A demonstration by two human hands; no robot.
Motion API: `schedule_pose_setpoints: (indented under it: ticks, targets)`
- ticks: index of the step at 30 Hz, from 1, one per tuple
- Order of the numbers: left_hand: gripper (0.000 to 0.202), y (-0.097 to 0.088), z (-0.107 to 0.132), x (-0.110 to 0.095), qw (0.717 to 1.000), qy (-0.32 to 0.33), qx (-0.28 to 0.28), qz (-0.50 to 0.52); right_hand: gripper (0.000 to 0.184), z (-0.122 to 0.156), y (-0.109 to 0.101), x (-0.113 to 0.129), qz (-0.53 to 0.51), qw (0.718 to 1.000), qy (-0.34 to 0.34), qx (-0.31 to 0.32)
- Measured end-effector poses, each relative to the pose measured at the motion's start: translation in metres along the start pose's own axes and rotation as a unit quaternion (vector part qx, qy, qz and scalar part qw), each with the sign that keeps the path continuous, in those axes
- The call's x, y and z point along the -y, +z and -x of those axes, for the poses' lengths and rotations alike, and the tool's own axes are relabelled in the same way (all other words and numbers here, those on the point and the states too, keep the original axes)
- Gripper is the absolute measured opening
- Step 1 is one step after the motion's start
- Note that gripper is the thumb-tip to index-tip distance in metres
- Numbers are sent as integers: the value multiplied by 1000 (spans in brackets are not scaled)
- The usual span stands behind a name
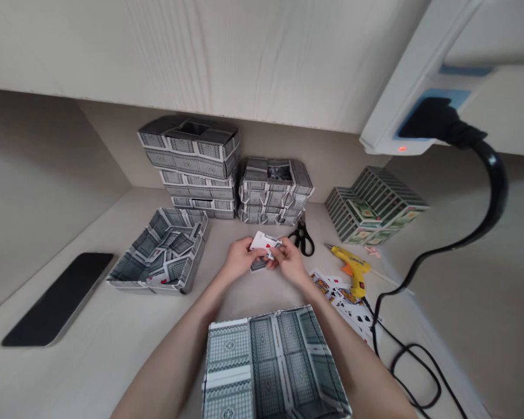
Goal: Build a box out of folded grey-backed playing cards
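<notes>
Between both hands, above the table, I hold a white playing card (261, 240) with a red heart on it. My left hand (239, 256) pinches its left side, thumb on the face. My right hand (291, 259) grips the right side, where an edge looks folded. Just beneath my fingers another patterned card piece (257, 266) shows in part; I cannot tell whether it is held or lies on the table. Between my forearms, close to me, stands a box (266, 361) made of green-grey card backs. Black-handled scissors (303, 240) lie just beyond my right hand.
An open card box (187, 279) with loose folded cards is at left, beside a black phone (59, 299). Stacked card boxes (192, 157) stand behind. At right are a yellow glue gun (351, 269), spread cards (358, 314), card packs (388, 198) and a hanging black cable (498, 192).
</notes>
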State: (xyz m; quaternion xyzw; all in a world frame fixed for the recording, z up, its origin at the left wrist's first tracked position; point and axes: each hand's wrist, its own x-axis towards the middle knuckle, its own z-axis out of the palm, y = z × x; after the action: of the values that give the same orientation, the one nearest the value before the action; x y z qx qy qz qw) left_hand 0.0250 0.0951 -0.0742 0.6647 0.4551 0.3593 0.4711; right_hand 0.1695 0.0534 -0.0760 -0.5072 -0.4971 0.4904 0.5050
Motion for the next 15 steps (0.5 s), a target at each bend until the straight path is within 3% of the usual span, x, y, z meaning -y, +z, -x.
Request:
schedule_pose_setpoints:
  ticks: [5, 15]
  targets:
    - [17, 2, 4, -4, 994, 16, -67, -84, 28, -1, 1, -3, 15, 1000, 1, -2]
    - [23, 4, 4, -1, 998, 32, -53, 11, 29, 3, 2, 7, 3, 1000, 0, 22]
